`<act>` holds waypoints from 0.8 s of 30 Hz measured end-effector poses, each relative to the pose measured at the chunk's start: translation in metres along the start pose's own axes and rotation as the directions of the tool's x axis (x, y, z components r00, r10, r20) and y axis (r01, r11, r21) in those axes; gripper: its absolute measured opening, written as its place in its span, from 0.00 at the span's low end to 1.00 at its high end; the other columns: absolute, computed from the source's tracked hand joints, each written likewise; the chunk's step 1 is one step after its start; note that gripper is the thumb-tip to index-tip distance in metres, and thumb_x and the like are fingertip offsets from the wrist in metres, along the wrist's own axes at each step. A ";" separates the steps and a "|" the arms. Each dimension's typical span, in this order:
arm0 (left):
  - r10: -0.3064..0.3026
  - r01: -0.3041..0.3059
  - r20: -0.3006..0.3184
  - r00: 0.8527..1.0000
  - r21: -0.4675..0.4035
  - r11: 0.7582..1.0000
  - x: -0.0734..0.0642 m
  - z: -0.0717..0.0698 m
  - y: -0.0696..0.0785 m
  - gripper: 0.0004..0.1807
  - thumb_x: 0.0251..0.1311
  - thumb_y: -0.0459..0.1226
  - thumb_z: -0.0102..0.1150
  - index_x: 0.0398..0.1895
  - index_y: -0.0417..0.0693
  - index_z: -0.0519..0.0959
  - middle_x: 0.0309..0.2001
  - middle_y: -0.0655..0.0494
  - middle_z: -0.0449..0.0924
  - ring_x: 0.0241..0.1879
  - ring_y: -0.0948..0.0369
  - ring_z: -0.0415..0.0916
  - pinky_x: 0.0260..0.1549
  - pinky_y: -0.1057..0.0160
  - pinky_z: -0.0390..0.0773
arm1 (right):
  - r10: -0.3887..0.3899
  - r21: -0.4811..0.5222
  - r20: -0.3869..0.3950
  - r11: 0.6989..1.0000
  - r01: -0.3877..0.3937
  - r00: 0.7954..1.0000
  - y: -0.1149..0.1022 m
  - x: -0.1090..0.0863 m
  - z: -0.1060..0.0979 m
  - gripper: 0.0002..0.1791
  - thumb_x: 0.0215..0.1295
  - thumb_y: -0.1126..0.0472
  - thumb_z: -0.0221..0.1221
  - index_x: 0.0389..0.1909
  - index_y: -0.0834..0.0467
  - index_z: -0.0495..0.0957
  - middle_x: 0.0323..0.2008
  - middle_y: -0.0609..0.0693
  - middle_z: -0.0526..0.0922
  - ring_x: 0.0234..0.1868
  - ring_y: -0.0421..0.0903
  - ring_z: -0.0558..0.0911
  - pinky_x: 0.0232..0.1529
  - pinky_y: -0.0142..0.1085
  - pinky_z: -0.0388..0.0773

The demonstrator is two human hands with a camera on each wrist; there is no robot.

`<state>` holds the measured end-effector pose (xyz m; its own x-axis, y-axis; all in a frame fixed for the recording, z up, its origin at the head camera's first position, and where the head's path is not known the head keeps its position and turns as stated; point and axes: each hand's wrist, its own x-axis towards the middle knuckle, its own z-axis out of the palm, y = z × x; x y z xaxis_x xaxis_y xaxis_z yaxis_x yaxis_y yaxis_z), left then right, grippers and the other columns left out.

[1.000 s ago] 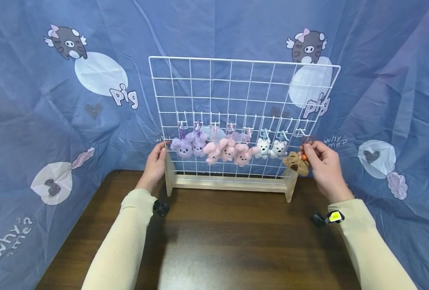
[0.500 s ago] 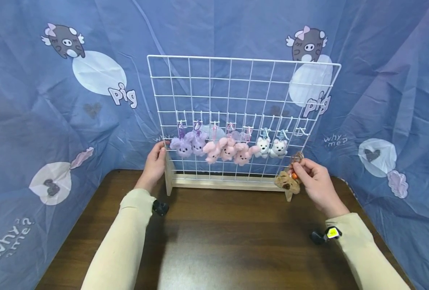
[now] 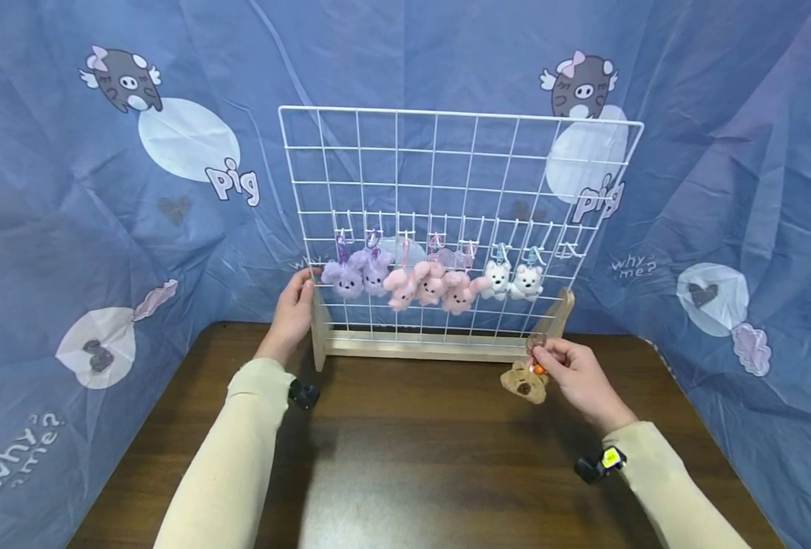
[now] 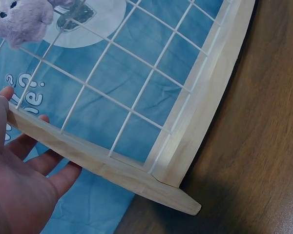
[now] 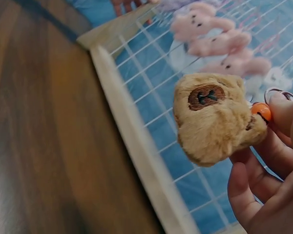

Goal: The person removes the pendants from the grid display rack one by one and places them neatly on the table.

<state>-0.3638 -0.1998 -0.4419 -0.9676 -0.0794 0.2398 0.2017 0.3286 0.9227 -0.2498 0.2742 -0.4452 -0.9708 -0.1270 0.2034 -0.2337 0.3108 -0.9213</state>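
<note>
One hand, the left, grips the wooden upright of the wire-grid rack, apparently for stability; the right hand, well apart, pinches the brown plush keychain near its ring, before the rack's right end.

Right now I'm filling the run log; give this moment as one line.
left hand: grips rack at left; right hand: holds brown plush charm; purple, pink, white charms: hang on rack
</note>
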 end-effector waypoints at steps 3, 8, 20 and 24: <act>0.001 -0.001 0.002 1.000 -0.005 1.000 0.000 0.001 0.001 0.21 0.86 0.40 0.37 0.73 0.45 0.70 0.64 0.35 0.73 0.60 0.47 0.67 0.64 0.46 0.65 | 0.053 -0.009 0.045 0.999 -0.052 0.998 0.012 -0.001 0.000 0.13 0.80 0.66 0.56 0.47 0.76 0.79 0.34 0.45 0.88 0.34 0.33 0.82 0.36 0.30 0.82; -0.002 0.002 -0.002 1.000 -0.004 1.000 -0.001 0.001 0.001 0.21 0.86 0.40 0.37 0.73 0.46 0.70 0.63 0.34 0.73 0.58 0.47 0.67 0.61 0.47 0.66 | 0.125 -0.036 0.127 0.992 -0.122 0.984 0.030 -0.002 0.004 0.14 0.80 0.64 0.57 0.44 0.74 0.80 0.34 0.49 0.87 0.33 0.37 0.82 0.35 0.33 0.83; 0.004 -0.004 -0.003 1.000 0.007 1.000 0.000 0.001 -0.002 0.21 0.86 0.41 0.37 0.73 0.47 0.71 0.55 0.34 0.74 0.51 0.49 0.67 0.53 0.53 0.66 | 0.176 -0.130 0.228 0.980 -0.150 0.958 0.074 -0.008 0.010 0.13 0.77 0.64 0.61 0.46 0.74 0.81 0.31 0.51 0.84 0.28 0.36 0.78 0.30 0.32 0.78; 0.014 -0.014 -0.010 1.000 0.004 1.000 0.000 0.002 -0.002 0.21 0.86 0.41 0.37 0.72 0.47 0.71 0.51 0.37 0.73 0.47 0.50 0.67 0.50 0.54 0.66 | 0.159 -0.148 0.243 0.981 -0.125 0.957 0.081 -0.009 0.010 0.11 0.76 0.64 0.61 0.43 0.72 0.82 0.30 0.52 0.85 0.28 0.36 0.78 0.30 0.31 0.76</act>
<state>-0.3642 -0.1985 -0.4441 -0.9630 -0.0844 0.2559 0.2147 0.3336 0.9179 -0.2594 0.2910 -0.5247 -0.9530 -0.3012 -0.0325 -0.1154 0.4601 -0.8803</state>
